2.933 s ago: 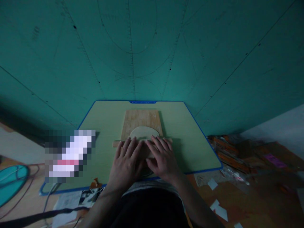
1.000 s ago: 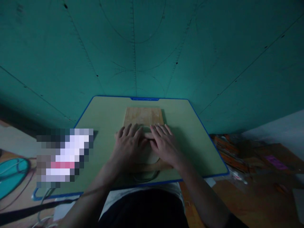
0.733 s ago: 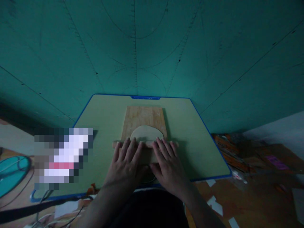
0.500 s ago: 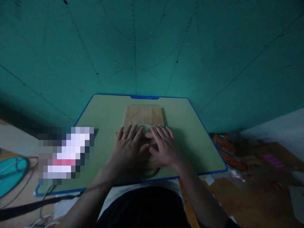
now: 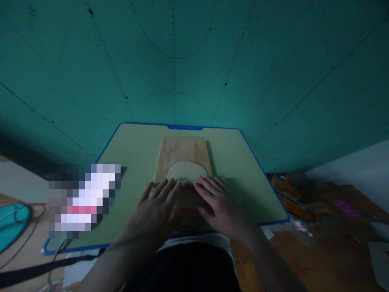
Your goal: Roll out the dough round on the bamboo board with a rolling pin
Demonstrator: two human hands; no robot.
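Observation:
A wooden rolling pin [image 5: 187, 185] lies crosswise over a flat, pale round of dough [image 5: 187, 169] on a wooden cutting board [image 5: 184, 150]. My left hand [image 5: 162, 198] rests palm down on the left part of the pin, its fingers stretched forward over it. On the right part, my right hand [image 5: 214, 198] lies the same way, fingers extended and slightly apart. Both hands press on the pin from above without wrapping round it. The far part of the dough shows beyond the pin; some of the near part is visible between my hands.
The board stands on a pale green tabletop [image 5: 243, 174] with a blue edge. A pixelated, phone-like object [image 5: 91, 194] stands at the left, with a cable below it. Behind the table rises a green wall [image 5: 194, 61]. Clutter [image 5: 291, 198] lies to the right on the floor.
Both hands and the rolling pin have moved back toward my body. More of the dough's far side and of the board now shows.

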